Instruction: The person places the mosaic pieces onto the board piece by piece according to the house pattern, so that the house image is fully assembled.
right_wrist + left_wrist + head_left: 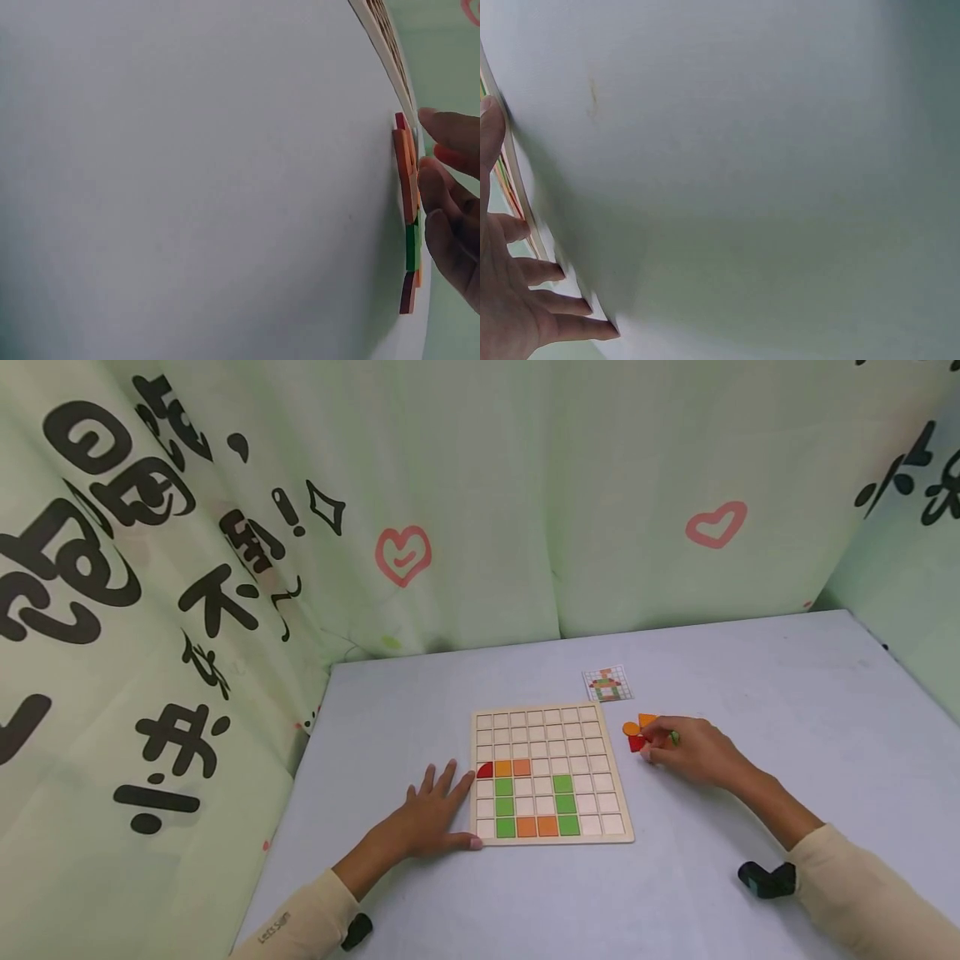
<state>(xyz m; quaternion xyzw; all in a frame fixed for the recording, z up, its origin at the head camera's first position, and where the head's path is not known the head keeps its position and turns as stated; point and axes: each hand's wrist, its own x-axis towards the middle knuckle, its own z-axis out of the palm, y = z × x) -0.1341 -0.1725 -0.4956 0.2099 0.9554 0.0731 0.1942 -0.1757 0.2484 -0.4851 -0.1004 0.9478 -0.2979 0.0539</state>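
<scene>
- Wooden grid board (538, 734), on desk (420, 710), part-filled with coloured tiles (566, 804).
- Left hand (431, 821): grip spread wide, holding nothing, at board's left edge.
- Right hand (693, 750): grip pinching red-orange piece (454, 159), right of board.

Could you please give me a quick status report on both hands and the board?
Left hand spread, touching grid board's edge. Right hand pinching a red-orange piece, partly hiding loose pieces. Grid board partly filled.
</scene>
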